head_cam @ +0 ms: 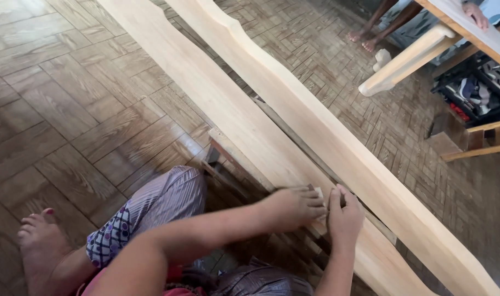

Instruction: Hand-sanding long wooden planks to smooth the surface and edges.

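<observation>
Pale wooden plank [294, 109] lies under your left hand [291, 205] and right hand [344, 216]. Both grips close on a small sanding pad [319, 193], mid-sanding. Next stroke likely needs steady pressure.

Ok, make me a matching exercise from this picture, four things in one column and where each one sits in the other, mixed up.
Things:
1. both hands
2. bare foot
3. another person's feet
4. dark crate of odds and ends

Places:
A. top of the picture, on the wood-tile floor
B. right edge, under a pale table
C. pressed together on the long pale boards, pinching a small pale piece
D. bottom left, flat on the floor

Pairs: 1-C, 2-D, 3-A, 4-B
</observation>
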